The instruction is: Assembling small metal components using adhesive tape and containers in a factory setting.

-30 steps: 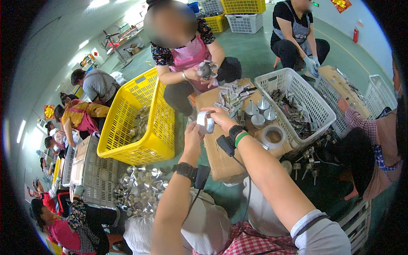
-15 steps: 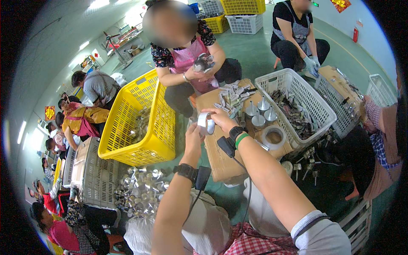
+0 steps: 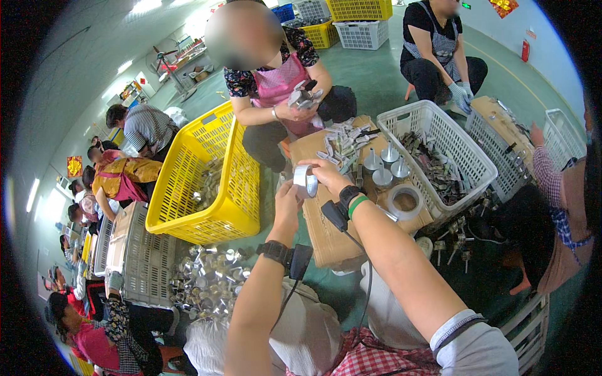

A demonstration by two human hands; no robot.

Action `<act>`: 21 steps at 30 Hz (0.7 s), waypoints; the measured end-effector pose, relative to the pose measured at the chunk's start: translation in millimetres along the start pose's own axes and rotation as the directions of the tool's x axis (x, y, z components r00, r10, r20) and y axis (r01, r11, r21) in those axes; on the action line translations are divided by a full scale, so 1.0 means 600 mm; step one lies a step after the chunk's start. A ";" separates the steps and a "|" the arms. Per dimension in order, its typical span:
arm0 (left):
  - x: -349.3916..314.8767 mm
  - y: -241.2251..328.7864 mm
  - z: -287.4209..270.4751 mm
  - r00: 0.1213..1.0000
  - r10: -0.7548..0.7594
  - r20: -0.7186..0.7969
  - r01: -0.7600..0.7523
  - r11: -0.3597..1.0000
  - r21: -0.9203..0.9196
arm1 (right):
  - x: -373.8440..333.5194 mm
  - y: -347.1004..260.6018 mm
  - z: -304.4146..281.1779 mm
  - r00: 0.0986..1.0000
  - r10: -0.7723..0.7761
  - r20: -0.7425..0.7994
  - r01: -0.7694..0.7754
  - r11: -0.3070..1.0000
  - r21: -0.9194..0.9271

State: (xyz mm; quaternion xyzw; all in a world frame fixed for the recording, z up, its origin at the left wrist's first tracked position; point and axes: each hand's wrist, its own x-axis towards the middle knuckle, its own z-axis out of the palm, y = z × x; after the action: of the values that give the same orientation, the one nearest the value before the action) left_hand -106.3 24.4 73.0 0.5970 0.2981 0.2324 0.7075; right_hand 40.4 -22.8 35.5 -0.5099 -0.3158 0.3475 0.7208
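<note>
Above the near left corner of a cardboard-topped work surface (image 3: 323, 235), both my hands hold a short, shiny silver metal ring (image 3: 303, 180). My left hand (image 3: 287, 202) grips it from the lower left, fingers closed. From the upper right, my right hand (image 3: 328, 176) closes its fingers on the rim. Just right of my hands stand several metal discs with upright stems (image 3: 383, 177), like upturned funnels. A wide pale ring (image 3: 405, 214), possibly a roll of tape, lies nearer my right forearm. Small metal pieces with pale wrapping (image 3: 346, 141) are heaped behind.
A yellow basket (image 3: 248, 210) stands left; a white basket (image 3: 483, 178) full of metal parts stands right. Silver cups (image 3: 207, 285) are piled on the floor at lower left. Opposite me a co-worker in a pink apron (image 3: 282, 81) handles metal pieces. Others sit around.
My hands and the metal ring have barely moved. The co-worker opposite has leaned slightly left and raised the pieces in their hands. The person at far right has reached an arm forward.
</note>
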 end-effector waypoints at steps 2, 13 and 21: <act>0.000 0.000 -0.001 1.000 -0.002 0.000 0.002 1.000 -0.002 | 0.000 0.001 0.001 1.000 -0.001 -0.001 0.001 1.000 0.000; 0.000 0.002 0.005 1.000 0.007 0.006 -0.007 1.000 -0.010 | 0.004 0.004 -0.007 0.998 -0.047 -0.033 0.045 0.998 -0.039; 0.001 0.001 0.001 1.000 0.007 -0.005 -0.007 1.000 -0.001 | 0.008 0.008 -0.004 0.992 -0.064 -0.108 0.060 0.997 -0.039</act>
State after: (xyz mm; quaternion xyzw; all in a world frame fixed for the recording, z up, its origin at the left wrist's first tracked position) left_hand -105.7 24.4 73.4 0.5973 0.2977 0.2362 0.7063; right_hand 44.4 -18.9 30.5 -0.5306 -0.2980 0.2909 0.7383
